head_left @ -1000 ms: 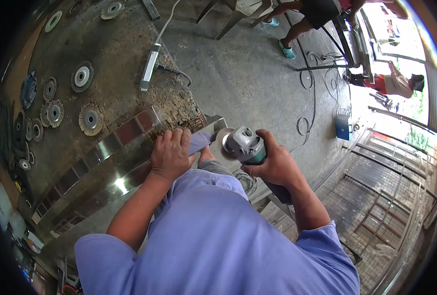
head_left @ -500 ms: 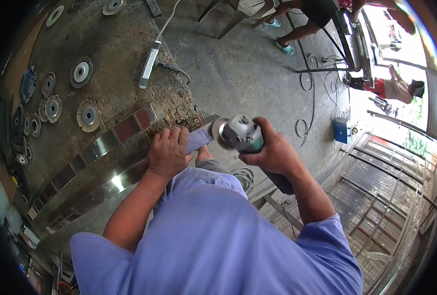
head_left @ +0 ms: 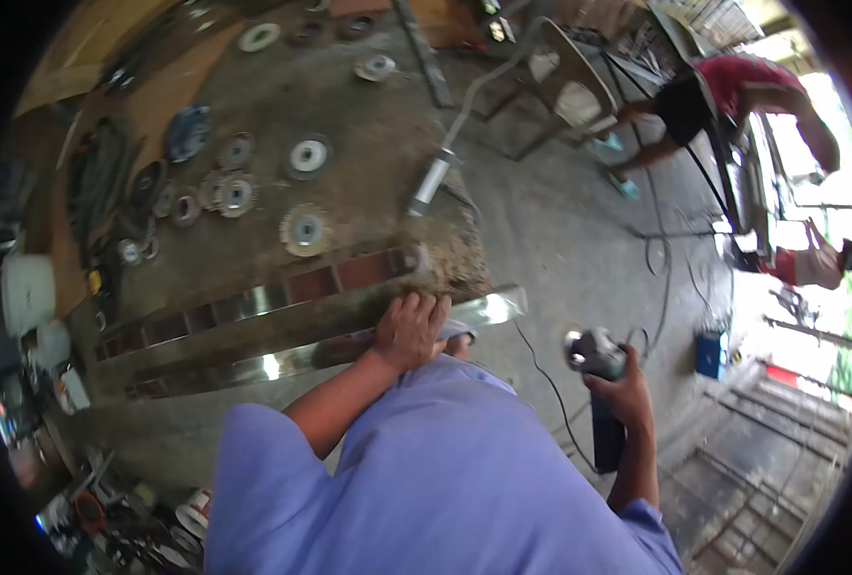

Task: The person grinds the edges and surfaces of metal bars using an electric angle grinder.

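Observation:
A shiny rectangular metal bar lies along the near edge of the workbench, its bright end jutting past the corner. Over its top my left hand is closed, fingers curled onto the metal. Off to the right, clear of the bar, my right hand grips an angle grinder by its body. The grinder's head points left and up; its disc is blurred. Behind the held bar is a second metal bar on the bench.
Several grinding discs and a crumpled blue item lie on the bench. A power strip sits near its edge. Beyond are a chair, a bending person, another person, a blue box and floor cables.
The grinder has moved off the bar's end, away to the right in my right hand. My left hand stays on the bar. The camera view has swung, shifting the bench rightward.

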Action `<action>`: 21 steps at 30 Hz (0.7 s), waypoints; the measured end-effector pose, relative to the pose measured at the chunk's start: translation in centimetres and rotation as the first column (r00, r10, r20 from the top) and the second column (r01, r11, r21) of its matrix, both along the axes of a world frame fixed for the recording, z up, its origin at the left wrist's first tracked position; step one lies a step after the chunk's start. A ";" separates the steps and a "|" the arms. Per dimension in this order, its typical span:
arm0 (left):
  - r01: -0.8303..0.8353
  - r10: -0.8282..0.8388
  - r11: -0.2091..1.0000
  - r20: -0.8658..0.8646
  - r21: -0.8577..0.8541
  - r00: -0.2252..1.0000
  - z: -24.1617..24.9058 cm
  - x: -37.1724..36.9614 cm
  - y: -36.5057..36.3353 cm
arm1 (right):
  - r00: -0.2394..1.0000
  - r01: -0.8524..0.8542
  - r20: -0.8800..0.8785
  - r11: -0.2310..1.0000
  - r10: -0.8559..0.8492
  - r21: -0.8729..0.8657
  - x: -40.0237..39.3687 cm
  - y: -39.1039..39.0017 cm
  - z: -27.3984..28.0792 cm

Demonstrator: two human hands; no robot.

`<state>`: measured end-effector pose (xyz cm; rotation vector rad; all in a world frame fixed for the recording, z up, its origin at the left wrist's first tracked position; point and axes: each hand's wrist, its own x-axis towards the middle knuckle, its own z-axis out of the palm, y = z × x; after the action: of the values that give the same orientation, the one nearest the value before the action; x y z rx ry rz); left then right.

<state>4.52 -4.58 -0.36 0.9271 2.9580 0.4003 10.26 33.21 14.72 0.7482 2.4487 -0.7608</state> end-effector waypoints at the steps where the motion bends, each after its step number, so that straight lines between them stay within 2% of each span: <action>1: -0.030 0.031 0.999 0.032 -0.025 0.999 0.4 0.8 -2.2 | 0.996 0.068 -0.061 0.998 -0.068 -0.005 0.5 0.0 0.4; 5: -0.120 0.136 0.987 0.155 -0.108 0.978 1.3 5.1 -14.6 | 0.893 0.338 -0.259 0.929 -0.367 -0.151 2.4 -0.1 0.8; 8: -0.171 0.213 0.966 0.220 -0.195 0.952 2.1 7.1 -22.4 | 0.728 0.394 -0.314 0.747 -0.610 -0.536 2.4 -2.0 0.9; 11: -0.138 0.168 0.982 0.256 -0.129 0.952 1.2 7.0 -24.9 | 0.624 0.303 -0.362 0.641 -0.693 -0.705 1.8 -2.8 -0.3; 13: -0.129 0.155 0.985 0.255 -0.116 0.955 1.3 6.5 -24.9 | 0.591 0.256 -0.377 0.609 -0.713 -0.751 1.0 -3.3 -0.5; 14: -0.125 0.156 0.986 0.340 -0.112 0.927 1.3 6.1 -25.3 | 0.577 0.233 -0.384 0.595 -0.721 -0.769 0.7 -3.5 -0.6; 17: -0.089 0.138 0.990 0.576 -0.112 0.805 4.9 4.3 -25.6 | 0.564 0.175 -0.394 0.571 -0.726 -0.802 -0.2 -4.7 0.3; 19: -0.003 0.096 0.991 0.683 -0.136 0.724 8.5 2.5 -25.4 | 0.549 0.159 -0.419 0.583 -0.723 -0.797 -0.7 -5.6 0.7; 21: -0.002 0.111 0.989 0.741 -0.147 0.663 10.8 1.0 -24.5 | 0.521 0.161 -0.434 0.584 -0.735 -0.796 -0.7 -6.6 0.9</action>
<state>5.51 -29.11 10.49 0.4718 2.2028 0.4406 9.58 26.63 15.63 0.9532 2.1822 -2.4920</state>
